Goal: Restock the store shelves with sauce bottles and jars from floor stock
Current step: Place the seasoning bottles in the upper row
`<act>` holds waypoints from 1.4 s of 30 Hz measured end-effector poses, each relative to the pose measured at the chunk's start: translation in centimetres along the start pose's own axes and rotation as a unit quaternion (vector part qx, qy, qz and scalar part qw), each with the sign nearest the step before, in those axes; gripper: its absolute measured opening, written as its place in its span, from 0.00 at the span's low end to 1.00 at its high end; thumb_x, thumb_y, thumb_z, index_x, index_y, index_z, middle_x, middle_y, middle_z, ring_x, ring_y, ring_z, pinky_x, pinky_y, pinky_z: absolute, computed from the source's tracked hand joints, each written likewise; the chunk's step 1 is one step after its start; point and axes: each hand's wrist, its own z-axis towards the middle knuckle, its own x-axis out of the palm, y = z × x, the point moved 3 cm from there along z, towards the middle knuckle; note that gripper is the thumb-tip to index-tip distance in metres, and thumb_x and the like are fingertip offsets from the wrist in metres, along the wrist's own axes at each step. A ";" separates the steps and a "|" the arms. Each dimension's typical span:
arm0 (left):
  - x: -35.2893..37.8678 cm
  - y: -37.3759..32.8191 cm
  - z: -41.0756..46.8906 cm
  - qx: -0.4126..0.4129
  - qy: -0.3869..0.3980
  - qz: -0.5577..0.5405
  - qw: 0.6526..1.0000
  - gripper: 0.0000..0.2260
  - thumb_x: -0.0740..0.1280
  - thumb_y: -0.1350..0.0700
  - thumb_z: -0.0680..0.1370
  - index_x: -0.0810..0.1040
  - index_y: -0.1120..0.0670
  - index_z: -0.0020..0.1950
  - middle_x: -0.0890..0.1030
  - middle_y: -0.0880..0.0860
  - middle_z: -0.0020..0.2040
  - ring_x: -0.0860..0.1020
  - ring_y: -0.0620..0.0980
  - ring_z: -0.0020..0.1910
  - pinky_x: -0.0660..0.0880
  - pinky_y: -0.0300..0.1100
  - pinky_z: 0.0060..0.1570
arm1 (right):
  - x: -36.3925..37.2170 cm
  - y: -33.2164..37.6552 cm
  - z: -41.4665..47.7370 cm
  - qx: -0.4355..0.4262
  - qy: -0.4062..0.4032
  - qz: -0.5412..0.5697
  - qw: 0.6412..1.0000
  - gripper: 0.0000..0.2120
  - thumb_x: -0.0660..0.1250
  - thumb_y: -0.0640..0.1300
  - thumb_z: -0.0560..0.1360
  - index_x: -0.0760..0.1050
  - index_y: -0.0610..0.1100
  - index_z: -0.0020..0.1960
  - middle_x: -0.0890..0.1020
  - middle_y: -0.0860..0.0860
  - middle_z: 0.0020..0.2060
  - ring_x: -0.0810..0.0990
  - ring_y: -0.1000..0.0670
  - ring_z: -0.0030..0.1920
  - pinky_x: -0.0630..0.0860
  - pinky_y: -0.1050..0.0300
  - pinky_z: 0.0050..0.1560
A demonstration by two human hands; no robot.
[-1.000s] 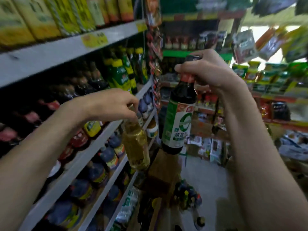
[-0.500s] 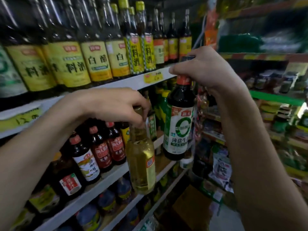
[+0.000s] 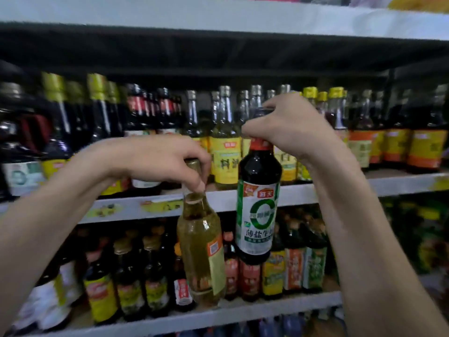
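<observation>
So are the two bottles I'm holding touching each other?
Apart. The head view shows a clear gap between the pale bottle and the dark bottle.

Packed bottles (image 3: 226, 142) block the middle shelf (image 3: 401, 183) (clear headroom above caps (image 3: 224, 90)).

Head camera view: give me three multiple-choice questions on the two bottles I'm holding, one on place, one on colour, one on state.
1. The dark bottle sits where from the pale bottle? A left; B right; C behind.
2. The dark bottle's neck band is: A red; B blue; C white.
3. The pale bottle is: A standing on a shelf; B hanging from the left hand; C lying flat.
B, the right hand holds it rightward; A, red shows below the fingers; B, fingers pinch its neck.
</observation>
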 end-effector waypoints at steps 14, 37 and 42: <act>-8.3 6.7 -5.6 -0.098 0.012 0.030 0.995 0.07 0.68 0.47 0.68 0.80 0.49 0.39 0.79 0.42 0.34 0.75 0.37 0.32 0.67 0.38 0.36 | 7.0 8.9 11.5 -0.050 0.005 0.099 0.994 0.07 0.72 0.45 0.65 0.74 0.45 0.34 0.71 0.51 0.25 0.69 0.56 0.22 0.67 0.62 0.24; -8.0 13.3 -3.0 -0.024 0.020 -0.037 0.999 0.05 0.69 0.49 0.69 0.80 0.49 0.40 0.78 0.64 0.44 0.76 0.65 0.45 0.74 0.60 0.45 | 16.5 7.3 16.8 0.020 0.096 0.095 0.991 0.08 0.75 0.50 0.69 0.80 0.46 0.38 0.82 0.53 0.29 0.80 0.55 0.35 0.70 0.58 0.33; -8.0 13.3 -1.9 -0.031 0.013 -0.067 0.997 0.08 0.69 0.49 0.69 0.80 0.52 0.42 0.79 0.61 0.44 0.76 0.57 0.39 0.73 0.49 0.38 | 16.3 7.0 15.5 0.032 0.067 0.132 0.988 0.16 0.75 0.56 0.69 0.81 0.43 0.47 0.84 0.49 0.41 0.83 0.51 0.42 0.78 0.53 0.42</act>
